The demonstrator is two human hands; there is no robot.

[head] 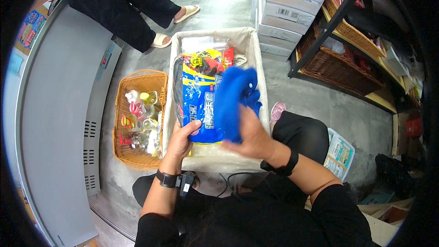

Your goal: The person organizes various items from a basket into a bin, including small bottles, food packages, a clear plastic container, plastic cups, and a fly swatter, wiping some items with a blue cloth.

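Observation:
A cloth-lined basket (260, 75) stands in front of me, holding several items. Over it, my left hand (181, 140) grips the lower left corner of a blue, yellow and red printed plastic package (200, 109), thumb on top. Blue fabric (228, 99), slightly blurred, is in my right hand (252, 135) and covers the package's right side. What the fabric item is, I cannot tell. Behind the package lie a clear plastic bag (221, 43) and a whitish coiled item (240, 60).
A wicker basket (116, 137) of clear bottles, some with coloured tops, adjoins on the left. A grey cabinet (61, 109) is farther left. Beyond stands a person in black trousers (133, 24). White boxes (286, 13) are stacked at back right, beside a shelf with woven baskets (339, 61).

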